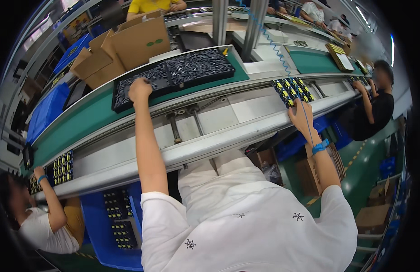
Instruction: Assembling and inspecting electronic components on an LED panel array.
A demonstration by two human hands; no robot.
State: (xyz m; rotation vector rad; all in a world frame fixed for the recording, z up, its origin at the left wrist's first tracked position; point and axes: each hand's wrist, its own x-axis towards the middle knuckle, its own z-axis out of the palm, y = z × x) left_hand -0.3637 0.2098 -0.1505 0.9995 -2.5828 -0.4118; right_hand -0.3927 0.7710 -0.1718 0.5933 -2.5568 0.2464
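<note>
the black tray of small dark parts [173,75] lies on the green conveyor belt [83,131], and everything here is placed from that tray. the left hand [140,89] rests on the tray's near edge, fingers curled into a loose fist over the parts; whether it pinches a piece cannot be told, since the fingertips are hidden. to the right of the tray, on the near side of the belt, sits a small rack of black and yellow components [294,89]. the right hand [300,115] lies just below that rack, fingers spread and touching its near edge, grasping nothing that shows. a blue wrist strap [320,146] circles the right wrist, and its coiled blue cord [273,43] runs up past the rack toward the metal posts [237,20] behind the tray.

to pick from the tray well, it seems wise to lift one piece cleanly with the fingertips rather than rake through the pile, and to steady the rack with the other hand so it does not slide on the belt.

behind and left of the tray stand open cardboard boxes [124,47]. far left of the tray a co-worker's hand [39,172] reaches another rack; far right a second co-worker [378,104] leans to the belt. below the tray, under the table, a blue bin [99,226] holds more racks.
</note>
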